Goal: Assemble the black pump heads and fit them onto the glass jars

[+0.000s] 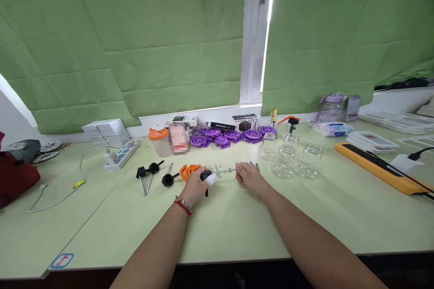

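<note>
My left hand, with a white wrap on its thumb, is closed around a black plastic piece. From that piece a thin metal rod runs out level to the right. The fingers of my right hand are closed on the rod's far end; whether they hold another small part there is hidden. Just beyond my left hand lie several orange levers. Small metal pins are strewn behind the rod, and springs lie behind my right hand. Black cup-shaped pieces with rods rest to the left.
Clear glass jars stand on the right, one behind them carrying a black and orange top. Purple plastic parts are heaped at the back beside an orange-lidded cup. A power strip and an orange bar-shaped device lie farther out.
</note>
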Tool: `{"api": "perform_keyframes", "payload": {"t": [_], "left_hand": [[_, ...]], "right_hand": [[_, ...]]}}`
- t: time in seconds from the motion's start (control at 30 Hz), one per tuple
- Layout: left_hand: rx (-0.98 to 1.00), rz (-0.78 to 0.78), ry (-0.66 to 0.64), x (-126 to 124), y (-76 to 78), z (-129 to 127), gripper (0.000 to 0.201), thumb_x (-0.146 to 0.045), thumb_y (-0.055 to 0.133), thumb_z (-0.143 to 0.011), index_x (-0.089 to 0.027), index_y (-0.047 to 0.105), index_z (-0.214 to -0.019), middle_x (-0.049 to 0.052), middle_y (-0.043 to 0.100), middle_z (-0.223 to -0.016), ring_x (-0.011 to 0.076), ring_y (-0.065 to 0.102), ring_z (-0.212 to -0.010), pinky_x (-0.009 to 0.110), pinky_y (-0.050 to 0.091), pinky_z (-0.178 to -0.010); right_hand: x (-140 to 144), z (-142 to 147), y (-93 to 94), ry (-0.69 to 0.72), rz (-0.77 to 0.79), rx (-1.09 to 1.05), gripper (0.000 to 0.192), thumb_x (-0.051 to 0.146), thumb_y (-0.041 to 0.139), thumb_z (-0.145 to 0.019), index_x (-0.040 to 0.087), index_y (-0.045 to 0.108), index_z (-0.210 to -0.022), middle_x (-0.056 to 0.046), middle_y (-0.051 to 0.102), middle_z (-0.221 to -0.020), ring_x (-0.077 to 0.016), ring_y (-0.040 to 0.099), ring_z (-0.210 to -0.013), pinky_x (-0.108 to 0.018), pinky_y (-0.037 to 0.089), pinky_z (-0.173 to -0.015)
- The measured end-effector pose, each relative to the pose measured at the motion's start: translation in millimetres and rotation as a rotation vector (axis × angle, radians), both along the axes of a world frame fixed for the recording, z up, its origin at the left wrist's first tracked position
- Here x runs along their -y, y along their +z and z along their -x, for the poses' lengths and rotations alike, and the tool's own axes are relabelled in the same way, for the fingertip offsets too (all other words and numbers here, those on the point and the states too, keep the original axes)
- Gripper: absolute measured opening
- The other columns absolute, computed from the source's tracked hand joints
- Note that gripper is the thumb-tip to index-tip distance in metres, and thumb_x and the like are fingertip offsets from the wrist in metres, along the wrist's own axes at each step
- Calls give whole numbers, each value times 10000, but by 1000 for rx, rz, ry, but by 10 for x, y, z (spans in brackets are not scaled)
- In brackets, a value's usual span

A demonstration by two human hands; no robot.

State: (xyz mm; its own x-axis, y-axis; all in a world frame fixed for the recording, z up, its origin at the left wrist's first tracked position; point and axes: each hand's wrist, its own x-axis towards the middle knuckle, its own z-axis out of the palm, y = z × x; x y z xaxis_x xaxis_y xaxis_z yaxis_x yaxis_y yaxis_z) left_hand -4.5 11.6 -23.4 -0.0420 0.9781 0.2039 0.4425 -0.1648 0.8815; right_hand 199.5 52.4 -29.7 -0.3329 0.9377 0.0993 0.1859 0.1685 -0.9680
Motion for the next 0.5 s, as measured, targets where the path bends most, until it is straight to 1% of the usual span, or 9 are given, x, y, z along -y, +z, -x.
{"api": "perform_keyframes", "payload": {"t": [0.07, 0.13, 0.2, 0.27, 0.33, 0.37, 0.4, 0.43, 0.5], "left_hand": [[-3, -64, 153, -5, 89, 60, 241, -389, 654, -652, -181, 613, -766, 4, 556, -698, 108, 464, -561, 215, 381, -485], [112, -121, 382, -28, 205, 197, 314, -416, 653, -638, -178, 613, -840, 8, 565, -724, 90, 436, -508, 209, 360, -440], [286, -205, 623, -62, 323, 422, 356, -434, 636, -636, -162, 584, -860, -19, 508, -642, 69, 381, -451, 200, 327, -404], [372, -262, 831, -92, 404, 713, 343, -469, 605, -647, -159, 549, -782, -50, 418, -553, 58, 329, -416, 190, 282, -376], [392, -210, 972, -103, 418, 1018, 347, -507, 554, -670, -167, 501, -715, -51, 395, -532, 67, 353, -407, 198, 292, -365], [359, -145, 1013, -99, 397, 1158, 353, -524, 517, -690, -172, 483, -697, -52, 385, -519, 72, 355, -394, 208, 300, -359], [277, -74, 1022, -88, 362, 1280, 357, -532, 481, -709, -176, 473, -688, -54, 375, -503, 79, 358, -382, 222, 323, -358], [160, -14, 1008, -72, 316, 1380, 359, -533, 445, -728, -178, 468, -683, -52, 376, -487, 89, 377, -378, 238, 355, -365], [62, 21, 968, -31, 217, 1504, 348, -521, 477, -710, -179, 479, -642, -31, 405, -450, 121, 427, -376, 272, 392, -378]], "right_hand": [[-12, 6, -34, 7, 23, -30, 444, 596, 340, -855, 199, 469, -702, 38, 461, -543, -104, 360, -480, -248, 296, -512], [-25, 8, -68, 0, 43, -35, 465, 620, 330, -849, 194, 492, -757, 37, 469, -552, -103, 372, -484, -245, 302, -515], [-36, 6, -93, -17, 49, -25, 479, 628, 331, -846, 187, 503, -771, 37, 470, -557, -98, 373, -482, -241, 300, -512], [-43, 2, -103, -28, 54, -24, 481, 627, 331, -847, 186, 503, -762, 37, 470, -557, -95, 368, -480, -240, 295, -510], [-42, -1, -98, -27, 62, -31, 479, 624, 332, -849, 186, 500, -753, 39, 465, -552, -93, 362, -479, -241, 290, -510], [-39, -2, -92, -25, 67, -34, 478, 623, 333, -849, 186, 500, -751, 40, 462, -549, -93, 360, -478, -242, 289, -511], [-34, -2, -85, -23, 70, -35, 477, 622, 336, -849, 186, 501, -749, 41, 460, -547, -92, 359, -478, -243, 288, -512], [-30, -2, -77, -22, 70, -33, 476, 621, 339, -849, 186, 502, -746, 42, 459, -544, -92, 359, -478, -244, 288, -513], [-23, 1, -64, -23, 65, -26, 474, 617, 344, -847, 185, 502, -734, 44, 455, -535, -93, 358, -477, -245, 286, -512]]}}
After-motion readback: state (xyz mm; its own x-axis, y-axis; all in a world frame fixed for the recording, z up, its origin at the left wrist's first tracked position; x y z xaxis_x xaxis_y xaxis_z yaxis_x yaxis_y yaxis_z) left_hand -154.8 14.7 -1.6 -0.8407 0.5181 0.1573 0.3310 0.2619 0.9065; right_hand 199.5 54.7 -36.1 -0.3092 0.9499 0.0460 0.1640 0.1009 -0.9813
